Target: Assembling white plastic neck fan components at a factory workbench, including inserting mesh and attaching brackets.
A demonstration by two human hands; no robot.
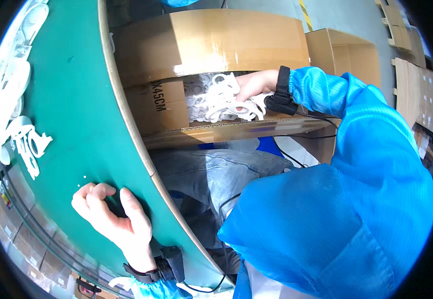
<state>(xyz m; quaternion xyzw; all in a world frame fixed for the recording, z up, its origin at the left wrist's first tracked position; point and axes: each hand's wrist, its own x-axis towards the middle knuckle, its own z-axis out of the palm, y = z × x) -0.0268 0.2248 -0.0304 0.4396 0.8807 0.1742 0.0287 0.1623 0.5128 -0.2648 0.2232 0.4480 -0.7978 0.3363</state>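
Note:
My right hand (256,85) reaches into an open cardboard box (206,42), its fingers closed round some of the white plastic parts (209,102) with ring-shaped ends. The fingertips are partly hidden among the pieces, so how many they grip cannot be told. Resting on the green tabletop (77,124), my left hand (114,217) has loosely curled fingers, with the thumb apart and nothing between them. Farther along the table, beyond the left hand, lies a small cluster of white ring-ended parts (29,142).
A heap of clear and white plastic pieces (14,82) lines the table's far left side. Another open carton (346,52) stands behind the box at the right. Stacked cardboard (411,89) is at the far right. A black cable (321,119) runs from my right wrist strap.

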